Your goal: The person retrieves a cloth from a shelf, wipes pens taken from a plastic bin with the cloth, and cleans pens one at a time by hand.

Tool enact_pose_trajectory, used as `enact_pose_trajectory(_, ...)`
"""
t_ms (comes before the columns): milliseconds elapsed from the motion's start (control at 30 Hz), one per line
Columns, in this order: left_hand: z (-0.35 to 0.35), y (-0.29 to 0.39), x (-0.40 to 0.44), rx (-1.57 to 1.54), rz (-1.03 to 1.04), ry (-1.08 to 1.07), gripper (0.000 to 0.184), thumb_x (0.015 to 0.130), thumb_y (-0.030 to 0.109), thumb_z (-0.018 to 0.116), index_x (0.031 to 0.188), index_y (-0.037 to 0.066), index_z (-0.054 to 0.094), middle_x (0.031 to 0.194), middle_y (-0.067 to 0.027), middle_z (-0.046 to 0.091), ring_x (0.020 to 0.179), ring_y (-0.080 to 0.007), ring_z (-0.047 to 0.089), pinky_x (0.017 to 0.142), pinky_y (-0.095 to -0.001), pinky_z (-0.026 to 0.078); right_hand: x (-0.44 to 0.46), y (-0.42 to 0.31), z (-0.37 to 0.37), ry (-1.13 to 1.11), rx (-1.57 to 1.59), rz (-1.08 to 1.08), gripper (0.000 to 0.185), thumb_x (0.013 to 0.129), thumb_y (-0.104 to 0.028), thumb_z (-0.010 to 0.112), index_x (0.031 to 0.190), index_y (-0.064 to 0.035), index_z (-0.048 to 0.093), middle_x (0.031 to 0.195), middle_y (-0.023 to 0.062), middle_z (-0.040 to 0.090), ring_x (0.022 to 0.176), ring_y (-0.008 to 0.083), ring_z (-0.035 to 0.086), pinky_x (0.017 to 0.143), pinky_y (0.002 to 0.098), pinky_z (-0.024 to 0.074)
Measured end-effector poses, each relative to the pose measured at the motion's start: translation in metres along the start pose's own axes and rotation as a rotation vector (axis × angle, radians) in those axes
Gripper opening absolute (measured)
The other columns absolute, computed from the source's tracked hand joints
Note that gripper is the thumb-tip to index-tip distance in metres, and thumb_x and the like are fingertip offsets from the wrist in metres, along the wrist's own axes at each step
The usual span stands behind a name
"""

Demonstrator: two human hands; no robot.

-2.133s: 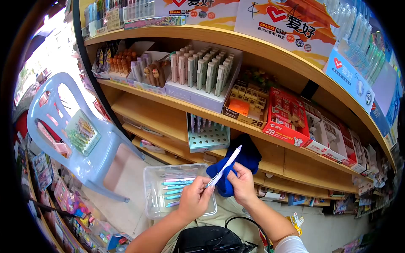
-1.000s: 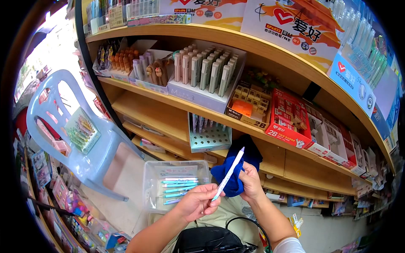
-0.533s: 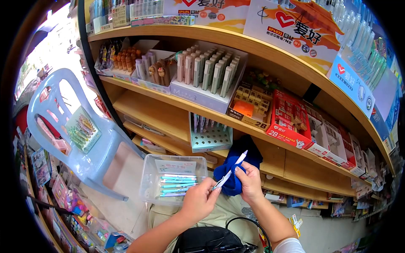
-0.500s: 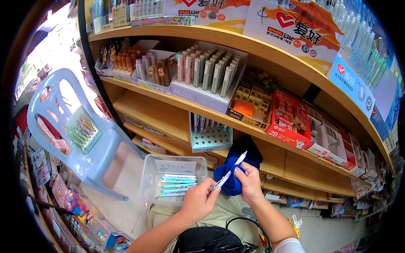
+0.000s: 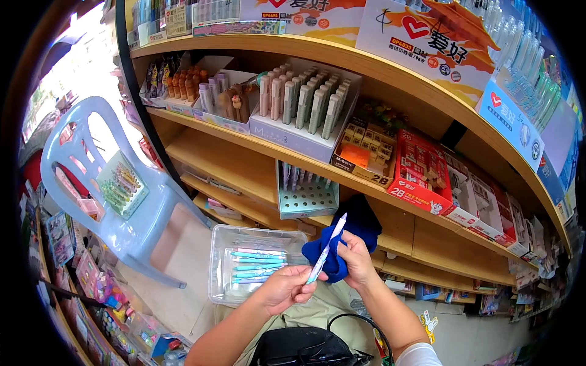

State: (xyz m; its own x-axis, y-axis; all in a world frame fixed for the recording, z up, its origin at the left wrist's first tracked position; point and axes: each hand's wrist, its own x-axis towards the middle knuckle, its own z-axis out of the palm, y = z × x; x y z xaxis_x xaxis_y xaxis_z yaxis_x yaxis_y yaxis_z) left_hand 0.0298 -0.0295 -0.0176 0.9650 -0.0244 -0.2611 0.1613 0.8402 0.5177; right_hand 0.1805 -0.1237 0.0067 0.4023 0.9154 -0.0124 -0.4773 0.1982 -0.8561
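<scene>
A white and purple patterned pen point(image 5: 326, 253) stands tilted in front of me, its pointed end up. My left hand point(image 5: 287, 285) is closed, pinching the pen's lower end between thumb and fingers. Closed round a dark blue cloth point(image 5: 361, 226), my right hand point(image 5: 357, 261) presses a fold of it against the pen's middle. Part of the cloth hangs behind that hand, beside the shelf. Left of my hands, a clear plastic box point(image 5: 216, 268) holds several pens point(image 5: 259, 260) in teal, white and purple, lying flat.
A light blue chair point(image 5: 140, 226) with a boxed pen set point(image 5: 122, 186) on it stands at left. Ahead, wooden shelves point(image 5: 213, 160) carry pen displays and red eraser boxes point(image 5: 421, 177). A pale holed pen stand point(image 5: 308, 201) sits on a lower shelf. A black bag point(image 5: 305, 348) rests at my lap.
The pen has turned more upright, and more of its length shows beside the cloth. My left hand has rolled, its fingers now curled beneath the pen's lower end. The cloth has shifted slightly left.
</scene>
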Motion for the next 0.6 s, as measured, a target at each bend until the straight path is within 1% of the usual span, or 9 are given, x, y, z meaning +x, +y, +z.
enact_pose_trajectory(100,0.010,0.001,-0.002,0.110,0.047,0.093,0.030,0.092,0.022,0.039,0.104,-0.002,0.051,0.068,-0.0058,0.051,0.053,-0.0111,0.045,0.049,-0.0218,0.036,0.003,0.000,-0.002,0.055,-0.009,0.005,0.022,0.084,-0.016,0.055,0.101,-0.0010,0.053,0.087,0.0076,0.061,0.076,0.0129,0.059,0.068,0.0246,0.0487)
enact_pose_trajectory(200,0.008,-0.004,-0.003,0.087,0.092,0.097,0.033,0.093,0.025,0.035,0.103,-0.001,0.052,0.071,-0.0075,0.054,0.057,-0.0114,0.050,0.052,-0.0224,0.039,0.005,-0.004,-0.007,0.071,0.039,-0.022,0.020,0.084,-0.016,0.055,0.098,-0.0015,0.053,0.084,0.0064,0.060,0.073,0.0120,0.059,0.067,0.0244,0.0488)
enact_pose_trajectory(300,0.012,-0.006,-0.002,0.054,0.135,0.178,0.031,0.093,0.025,0.036,0.101,0.001,0.053,0.071,-0.0065,0.055,0.059,-0.0108,0.051,0.055,-0.0220,0.040,0.005,-0.008,-0.005,0.067,0.005,-0.044,0.020,0.085,-0.016,0.055,0.098,-0.0016,0.053,0.084,0.0060,0.061,0.072,0.0121,0.059,0.067,0.0240,0.0489)
enact_pose_trajectory(400,0.016,-0.003,-0.001,0.111,0.130,0.218,0.027,0.093,0.024,0.039,0.099,0.001,0.054,0.070,-0.0052,0.054,0.059,-0.0115,0.051,0.056,-0.0225,0.041,0.005,-0.006,-0.003,0.070,-0.013,-0.027,0.017,0.085,-0.015,0.054,0.095,-0.0015,0.055,0.083,0.0056,0.061,0.072,0.0113,0.059,0.066,0.0232,0.0486)
enact_pose_trajectory(500,0.010,-0.007,0.000,0.141,0.150,0.220,0.024,0.092,0.022,0.042,0.096,0.002,0.054,0.070,-0.0049,0.054,0.059,-0.0118,0.051,0.057,-0.0229,0.041,0.008,0.000,-0.003,0.132,-0.079,-0.029,0.014,0.086,-0.013,0.053,0.092,-0.0012,0.056,0.082,0.0051,0.061,0.072,0.0099,0.058,0.066,0.0225,0.0481)
enact_pose_trajectory(600,0.006,-0.008,0.000,0.109,0.162,0.192,0.025,0.092,0.023,0.042,0.093,0.001,0.055,0.069,-0.0046,0.054,0.059,-0.0118,0.051,0.057,-0.0234,0.042,0.010,0.002,-0.002,0.190,-0.137,-0.028,0.012,0.086,-0.011,0.052,0.091,-0.0008,0.056,0.082,0.0043,0.061,0.072,0.0087,0.058,0.065,0.0214,0.0476)
